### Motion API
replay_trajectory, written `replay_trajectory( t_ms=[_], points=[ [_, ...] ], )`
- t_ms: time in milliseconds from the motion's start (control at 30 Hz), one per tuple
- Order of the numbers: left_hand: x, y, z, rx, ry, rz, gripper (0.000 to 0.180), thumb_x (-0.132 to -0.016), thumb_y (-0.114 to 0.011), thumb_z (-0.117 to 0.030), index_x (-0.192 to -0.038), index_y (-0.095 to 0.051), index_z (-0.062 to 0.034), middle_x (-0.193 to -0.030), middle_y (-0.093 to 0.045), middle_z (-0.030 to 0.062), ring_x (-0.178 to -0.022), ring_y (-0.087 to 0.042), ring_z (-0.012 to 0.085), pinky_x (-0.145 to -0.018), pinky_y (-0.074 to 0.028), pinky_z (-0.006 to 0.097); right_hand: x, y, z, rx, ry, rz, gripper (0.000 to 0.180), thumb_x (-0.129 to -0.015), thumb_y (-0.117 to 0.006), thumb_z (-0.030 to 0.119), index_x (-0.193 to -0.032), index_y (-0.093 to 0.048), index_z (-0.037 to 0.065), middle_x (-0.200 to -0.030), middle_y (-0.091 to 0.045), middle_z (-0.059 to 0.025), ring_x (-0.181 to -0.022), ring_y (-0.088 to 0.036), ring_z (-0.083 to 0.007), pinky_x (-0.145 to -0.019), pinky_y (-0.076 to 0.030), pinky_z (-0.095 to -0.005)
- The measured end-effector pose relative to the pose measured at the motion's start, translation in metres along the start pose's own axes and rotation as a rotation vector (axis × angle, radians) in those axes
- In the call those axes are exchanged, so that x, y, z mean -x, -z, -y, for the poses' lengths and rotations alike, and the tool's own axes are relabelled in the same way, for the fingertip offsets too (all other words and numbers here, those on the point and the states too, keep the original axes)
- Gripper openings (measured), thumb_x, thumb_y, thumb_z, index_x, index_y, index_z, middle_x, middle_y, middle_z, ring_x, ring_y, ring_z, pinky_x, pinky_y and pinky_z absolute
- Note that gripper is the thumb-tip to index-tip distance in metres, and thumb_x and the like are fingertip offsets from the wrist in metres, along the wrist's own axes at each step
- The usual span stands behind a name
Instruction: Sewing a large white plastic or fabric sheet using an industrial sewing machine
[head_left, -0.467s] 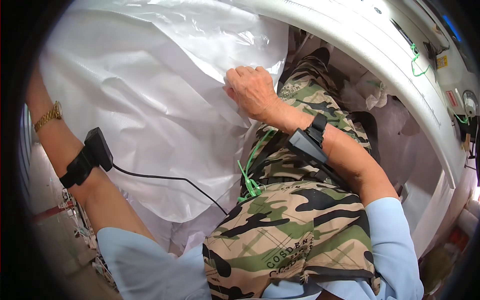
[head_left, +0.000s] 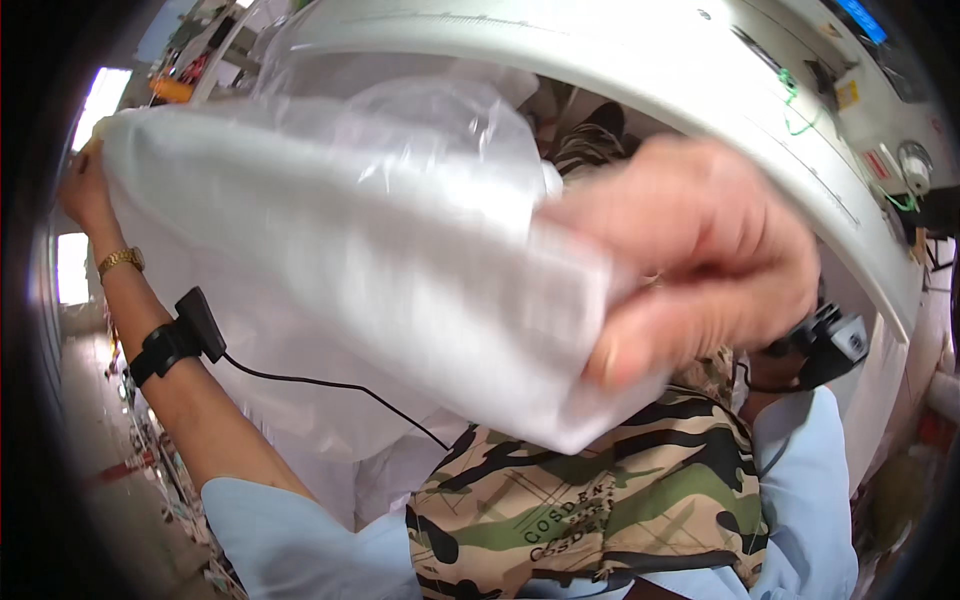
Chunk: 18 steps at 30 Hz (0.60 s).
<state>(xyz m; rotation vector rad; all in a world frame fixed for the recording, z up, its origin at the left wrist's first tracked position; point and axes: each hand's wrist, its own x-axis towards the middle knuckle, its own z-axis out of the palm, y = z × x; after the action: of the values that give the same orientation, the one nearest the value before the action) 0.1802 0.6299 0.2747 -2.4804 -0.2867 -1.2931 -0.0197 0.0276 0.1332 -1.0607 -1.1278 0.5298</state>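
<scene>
A large white woven plastic sheet [head_left: 370,260], possibly a sack, stretches between my two hands. Clear thin film [head_left: 440,130] shows along its far side. Close in front of the camera, my right hand [head_left: 710,240] pinches the raised near corner of the sheet between thumb and fingers; the hand is blurred by motion. At the far left, my left hand [head_left: 88,185] is at the other end of the sheet's upper edge, its fingers closed there and partly lost in the dark rim.
A white curved table [head_left: 600,50] with ruler marks runs along the far side and right. Tweezers-like tool [head_left: 755,48], green thread [head_left: 795,105] and a white machine part [head_left: 914,165] are on it. A black cable [head_left: 330,383] leads from my left wrist device to the camouflage apron [head_left: 600,500].
My right hand has come up toward the camera and lifted the sheet's corner with it. The left hand now shows at the far left, and the sheet's upper edge is pulled between both.
</scene>
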Motion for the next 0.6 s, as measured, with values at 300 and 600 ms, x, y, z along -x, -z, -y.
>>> replay_trajectory(
  t_ms=[300,600],
  points=[
    [0.033,-0.059,-0.074,0.067,-0.281,0.177,0.032,-0.098,-0.056,-0.022,-0.127,-0.064,-0.0121,-0.128,-0.062,0.0185,-0.111,-0.064,0.0335,-0.094,-0.05,0.04,0.026,0.061,-0.009,0.863,-0.463,-0.57,0.022,-0.094,-0.064,0.021,-0.1,-0.068,0.0,-0.085,-0.07,-0.0146,-0.079,-0.067,-0.0224,-0.074,-0.053,-0.0362],
    [0.172,0.209,-0.361,1.344,-0.866,0.578,0.06,-0.081,-0.071,-0.002,-0.138,-0.053,0.0004,-0.145,-0.05,0.0182,-0.124,-0.056,0.0287,-0.071,-0.053,0.029,0.016,0.048,-0.027,1.266,-0.39,-0.544,0.013,-0.08,-0.065,0.015,-0.083,-0.063,0.002,-0.073,-0.065,-0.0181,-0.075,-0.067,-0.0375,-0.066,-0.052,-0.0465]
  ],
)
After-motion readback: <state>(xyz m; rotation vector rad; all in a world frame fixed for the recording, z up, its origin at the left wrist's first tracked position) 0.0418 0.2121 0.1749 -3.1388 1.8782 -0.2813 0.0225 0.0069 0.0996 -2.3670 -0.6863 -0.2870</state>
